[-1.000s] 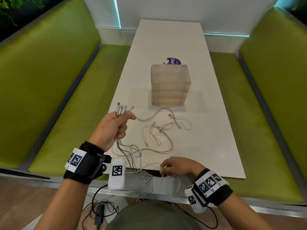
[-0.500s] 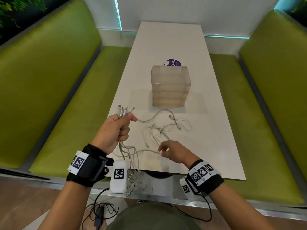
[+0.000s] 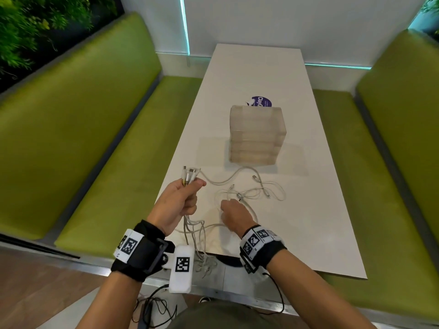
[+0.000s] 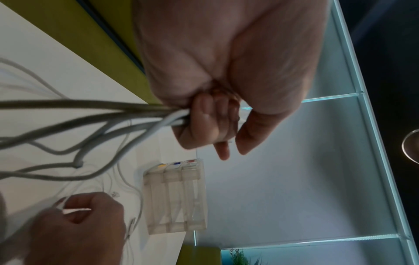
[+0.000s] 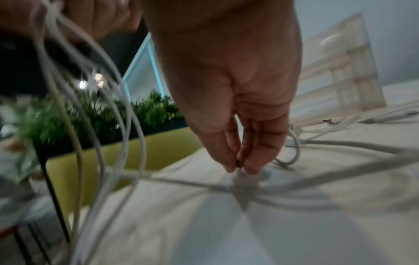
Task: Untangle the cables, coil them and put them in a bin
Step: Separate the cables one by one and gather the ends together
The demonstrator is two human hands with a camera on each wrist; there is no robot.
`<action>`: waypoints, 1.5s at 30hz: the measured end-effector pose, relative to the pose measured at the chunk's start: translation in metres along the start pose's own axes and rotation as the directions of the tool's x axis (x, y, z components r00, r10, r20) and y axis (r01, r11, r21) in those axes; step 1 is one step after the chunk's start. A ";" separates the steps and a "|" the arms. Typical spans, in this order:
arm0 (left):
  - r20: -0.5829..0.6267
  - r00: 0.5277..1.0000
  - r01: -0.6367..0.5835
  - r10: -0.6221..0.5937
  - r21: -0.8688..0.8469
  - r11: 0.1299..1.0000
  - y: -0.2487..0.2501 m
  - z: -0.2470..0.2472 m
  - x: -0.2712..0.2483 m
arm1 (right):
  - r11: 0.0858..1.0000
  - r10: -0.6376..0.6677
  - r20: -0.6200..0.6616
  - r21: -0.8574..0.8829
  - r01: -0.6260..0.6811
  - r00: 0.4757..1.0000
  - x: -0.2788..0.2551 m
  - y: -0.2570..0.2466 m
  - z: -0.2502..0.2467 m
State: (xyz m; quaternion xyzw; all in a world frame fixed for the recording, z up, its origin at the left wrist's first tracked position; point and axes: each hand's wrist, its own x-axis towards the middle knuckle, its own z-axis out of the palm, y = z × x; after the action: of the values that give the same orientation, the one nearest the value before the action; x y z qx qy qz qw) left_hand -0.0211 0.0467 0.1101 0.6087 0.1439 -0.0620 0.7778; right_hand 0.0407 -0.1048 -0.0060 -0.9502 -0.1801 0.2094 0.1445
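My left hand [image 3: 191, 194] is raised over the table's left edge and grips a bundle of white and grey cables [image 4: 95, 114]. Their plug ends [image 3: 188, 175] stick up out of the fist. The strands trail down and hang off the near table edge [image 3: 204, 260]. More white cables [image 3: 256, 193] lie tangled on the table before the translucent compartment bin [image 3: 256, 134]. My right hand [image 3: 225, 206] is down on this tangle; its fingertips [image 5: 249, 161] pinch a thin white cable [image 4: 77, 209]. The wrist views are blurred.
The white table [image 3: 308, 222] is long and narrow, with green padded benches [image 3: 107, 162] on both sides. A purple round sticker [image 3: 261, 102] lies behind the bin. Black wires [image 3: 154, 307] dangle below the near edge.
My right hand has gone from the near table edge forward to the tangle and taken a thin cable. The left hand still holds its bundle, raised slightly.
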 end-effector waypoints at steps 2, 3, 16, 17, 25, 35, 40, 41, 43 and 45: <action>-0.013 1.000 -0.002 0.001 -0.065 0.998 -0.002 -0.004 0.002 | 0.999 -0.031 -0.039 0.033 0.032 0.999 -0.001 0.005 -0.020; -0.026 1.000 -0.007 0.005 -0.094 0.996 -0.002 -0.005 0.004 | 0.997 -0.052 -0.054 0.051 0.055 0.997 -0.002 0.009 -0.035; 0.033 0.992 -0.114 0.123 -0.187 0.976 -0.020 0.044 0.033 | 0.856 -0.310 -0.178 0.376 0.355 0.934 -0.044 -0.007 -0.173; 0.037 0.992 -0.114 0.122 -0.179 0.977 -0.021 0.048 0.033 | 0.839 -0.292 -0.214 0.412 0.357 0.932 -0.043 -0.008 -0.170; 0.105 0.983 -0.139 0.148 -0.091 0.986 -0.028 0.048 0.034 | 0.631 -0.121 -0.342 0.699 0.338 0.932 -0.034 -0.011 -0.146; -0.014 0.985 -0.174 0.174 -0.059 0.983 -0.018 0.043 0.033 | 0.705 -0.266 0.040 0.689 0.167 0.963 -0.025 0.018 -0.125; -0.062 0.983 -0.179 0.172 -0.129 0.975 -0.016 0.041 0.029 | 0.719 -0.426 0.347 0.690 0.080 0.835 -0.014 0.032 -0.100; -0.086 0.981 -0.188 0.175 -0.174 0.967 -0.012 0.039 0.029 | 0.781 -0.418 0.410 0.618 0.090 0.811 -0.011 0.034 -0.093; -0.112 0.976 -0.209 0.188 -0.231 0.950 -0.003 0.035 0.028 | 0.874 -0.350 0.424 0.469 0.128 0.835 -0.004 0.041 -0.077; -0.123 0.973 -0.220 0.193 -0.271 0.937 0.006 0.031 0.026 | 0.897 -0.264 0.307 0.426 0.116 0.915 0.004 0.053 -0.067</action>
State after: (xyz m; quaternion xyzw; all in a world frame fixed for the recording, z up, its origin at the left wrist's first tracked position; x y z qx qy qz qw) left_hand 0.0100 0.0202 0.1142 0.5052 0.1233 0.0701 0.8513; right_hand 0.0890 -0.1636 0.0320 -0.8240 -0.2501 0.3950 0.3199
